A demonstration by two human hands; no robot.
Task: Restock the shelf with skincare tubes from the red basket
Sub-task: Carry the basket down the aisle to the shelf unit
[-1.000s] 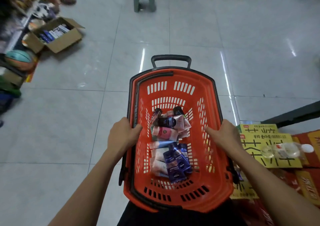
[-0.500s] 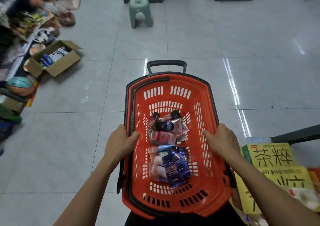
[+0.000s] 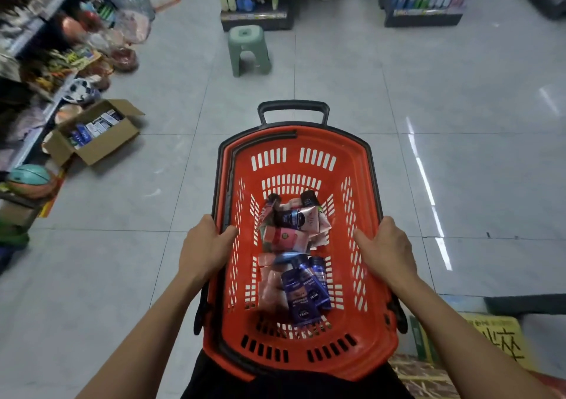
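At six o'clock, red basket (image 3: 301, 359) gripped rim-side by left hand (image 3: 204, 247) and right hand (image 3: 386, 250) — loose skincare tubes (image 3: 295, 257) likely to slide if tipped.

The red basket (image 3: 306, 355) has been carried farther from the yellow cartons (image 3: 490, 340).
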